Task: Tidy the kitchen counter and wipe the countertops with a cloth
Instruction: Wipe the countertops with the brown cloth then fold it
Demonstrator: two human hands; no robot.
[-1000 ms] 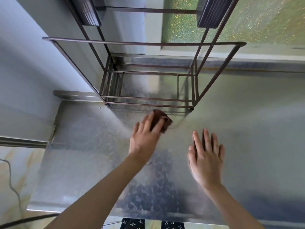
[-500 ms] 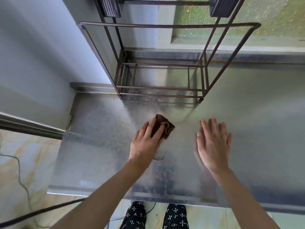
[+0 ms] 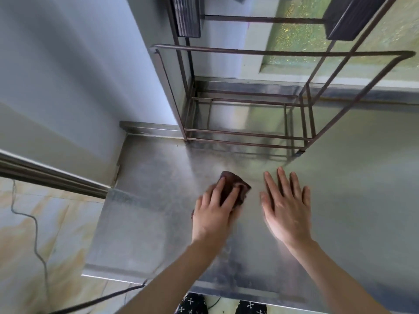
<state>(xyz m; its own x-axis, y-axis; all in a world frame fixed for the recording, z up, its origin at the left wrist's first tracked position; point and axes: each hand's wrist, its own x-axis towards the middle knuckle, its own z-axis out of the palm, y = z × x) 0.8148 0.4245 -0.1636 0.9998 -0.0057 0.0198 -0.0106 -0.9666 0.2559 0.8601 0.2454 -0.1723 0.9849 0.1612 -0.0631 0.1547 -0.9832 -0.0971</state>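
Surface: steel bench set in a corner against a pale wall, with a frosted window behind.
Rack: bare metal wire rack standing at the back of the bench, nothing on its lower tier.
Cloth: small dark brown cloth, bunched flat on the bench just in front of the rack, near the middle of the view.
Left hand: left hand lies on the cloth, fingers stretched out and pressing it down onto the steel rather than curled round it.
Right hand: right hand is spread flat just beside the cloth, fingers released and holding nothing; whether the palm touches the bench or hangs just above it I cannot tell.
Done: tidying looks finished on this stretch, since no loose items sit on the bench in view; wiping is under way.
Left: judging by the dull, smeared patches near the rack's feet and toward the left edge, much of the steel likely needs more passes, as does the ground under the rack.
Hidden: part of the cloth sits under the left palm; the bench runs out of view to the right; the rack's upper tiers are cut off at the top.
Unclear: both hands are blurred, so fine finger detail is lost.
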